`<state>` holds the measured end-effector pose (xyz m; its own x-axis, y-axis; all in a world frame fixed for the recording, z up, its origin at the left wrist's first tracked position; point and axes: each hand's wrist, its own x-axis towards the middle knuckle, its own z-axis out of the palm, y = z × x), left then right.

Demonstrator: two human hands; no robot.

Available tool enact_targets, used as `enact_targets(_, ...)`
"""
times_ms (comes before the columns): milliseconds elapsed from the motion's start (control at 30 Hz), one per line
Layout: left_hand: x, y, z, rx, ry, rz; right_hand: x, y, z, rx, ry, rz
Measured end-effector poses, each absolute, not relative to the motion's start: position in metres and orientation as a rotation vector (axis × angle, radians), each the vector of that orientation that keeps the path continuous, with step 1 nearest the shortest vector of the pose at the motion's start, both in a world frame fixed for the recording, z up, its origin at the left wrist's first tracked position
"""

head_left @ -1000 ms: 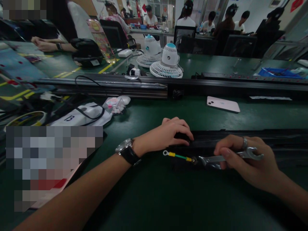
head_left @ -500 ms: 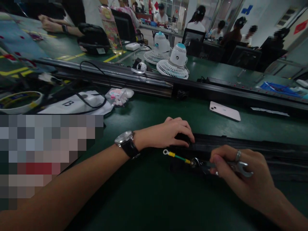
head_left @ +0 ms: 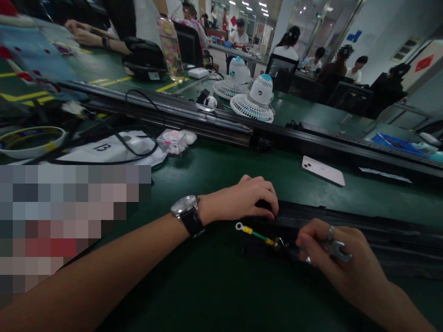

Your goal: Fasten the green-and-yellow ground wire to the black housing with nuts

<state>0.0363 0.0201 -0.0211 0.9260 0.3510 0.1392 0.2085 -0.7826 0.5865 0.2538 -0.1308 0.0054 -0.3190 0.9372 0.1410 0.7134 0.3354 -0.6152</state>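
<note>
My left hand, with a watch at its wrist, is curled closed over the near-left end of a long black bar lying on the green table. Just below those fingers a short green wire with yellow-sleeved ring terminals sticks out to the left. One of its rings sits at a shiny metal fastener on the bar. My right hand, wearing a ring, is closed on a metal wrench. The wrench's open jaw shows past the palm; its other end reaches toward the fastener and is partly hidden by the fingers.
Beyond the bar lie a pink phone and a white paper strip. A long dark rail crosses behind, with two white fans past it. At left are a small clear box, cables and a tape roll. People sit farther back.
My right hand and the wrench have swung slightly to the left. My left hand stays on the bar. The whole view has shifted a little.
</note>
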Motion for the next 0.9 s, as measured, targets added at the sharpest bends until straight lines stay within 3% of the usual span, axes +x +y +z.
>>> enact_targets(900, 0.032, 0.017, -0.019, 2.56, 0.381, 0.302, 0.259, -0.117, 0.034, -1.441, -2.39, 0.988)
